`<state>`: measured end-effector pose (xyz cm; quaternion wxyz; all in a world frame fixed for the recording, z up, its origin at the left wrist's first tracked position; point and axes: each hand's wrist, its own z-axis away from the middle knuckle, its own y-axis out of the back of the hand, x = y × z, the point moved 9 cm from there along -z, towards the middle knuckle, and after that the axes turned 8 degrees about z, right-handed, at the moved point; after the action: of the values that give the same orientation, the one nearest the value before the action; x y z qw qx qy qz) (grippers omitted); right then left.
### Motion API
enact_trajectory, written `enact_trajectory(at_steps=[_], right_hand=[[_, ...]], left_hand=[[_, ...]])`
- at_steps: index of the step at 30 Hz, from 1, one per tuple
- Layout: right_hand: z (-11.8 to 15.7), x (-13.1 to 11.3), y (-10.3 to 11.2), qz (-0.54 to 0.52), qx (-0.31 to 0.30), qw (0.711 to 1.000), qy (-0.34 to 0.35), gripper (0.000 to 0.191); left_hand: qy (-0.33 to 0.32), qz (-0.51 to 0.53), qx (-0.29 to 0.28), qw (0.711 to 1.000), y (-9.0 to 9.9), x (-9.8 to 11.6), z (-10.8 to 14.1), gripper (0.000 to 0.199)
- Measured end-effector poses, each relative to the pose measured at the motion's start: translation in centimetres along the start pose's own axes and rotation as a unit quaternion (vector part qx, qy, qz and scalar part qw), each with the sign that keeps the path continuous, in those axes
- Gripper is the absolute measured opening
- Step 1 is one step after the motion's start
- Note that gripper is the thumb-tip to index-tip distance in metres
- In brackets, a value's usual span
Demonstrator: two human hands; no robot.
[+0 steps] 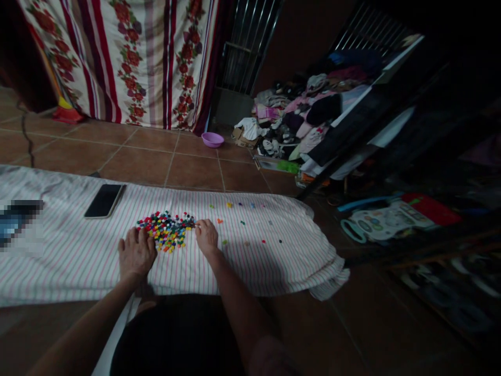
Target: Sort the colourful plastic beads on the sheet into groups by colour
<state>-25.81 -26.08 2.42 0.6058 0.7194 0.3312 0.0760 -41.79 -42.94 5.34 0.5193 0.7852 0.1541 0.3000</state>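
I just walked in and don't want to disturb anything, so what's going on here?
A person's bare hands are at a heap of small colourful pieces on a striped cloth. The left hand rests at the heap's left edge; the right hand is at its right edge, fingers drawn together, though whether they grip a piece is too small to tell. Further right, small coloured bits lie spaced apart. A phone lies left of the heap.

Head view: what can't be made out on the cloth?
In the head view:
Coloured pile: exact piece shapes, too small.
Right hand: whether its fingertips hold a piece, too small and dim.
Left hand: anything under it, covered by the hand.
Object at the left edge: pixelated, cut off by the frame.
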Motion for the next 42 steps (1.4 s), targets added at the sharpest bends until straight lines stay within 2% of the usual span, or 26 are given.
enact_trajectory(at_steps=[14, 24, 30, 37, 42], right_hand=[[0.6, 0.1, 0.0, -0.003, 0.026, 1.0, -0.01, 0.021], [0.6, 0.5, 1.0, -0.056, 0.048, 0.997, -0.034, 0.015], [0.5, 1.1, 1.2, -0.062, 0.062, 0.996, -0.026, 0.014], [0.2, 4.0, 3.2, -0.086, 0.101, 0.991, -0.024, 0.026], [0.0, 8.5, 4.7, -0.115, 0.14, 0.983, -0.039, 0.027]], left_hand=[[-0.003, -0.015, 0.002, 1.0, -0.1, 0.0, 0.0, 0.055], [-0.009, -0.026, 0.002, 1.0, -0.3, -0.1, 0.0, 0.055], [-0.006, -0.029, -0.006, 1.0, 0.0, 0.2, 0.0, 0.053], [-0.012, -0.037, -0.005, 0.999, -0.3, -0.1, 0.1, 0.054], [-0.003, -0.031, -0.003, 1.0, -0.7, -0.3, 0.0, 0.057]])
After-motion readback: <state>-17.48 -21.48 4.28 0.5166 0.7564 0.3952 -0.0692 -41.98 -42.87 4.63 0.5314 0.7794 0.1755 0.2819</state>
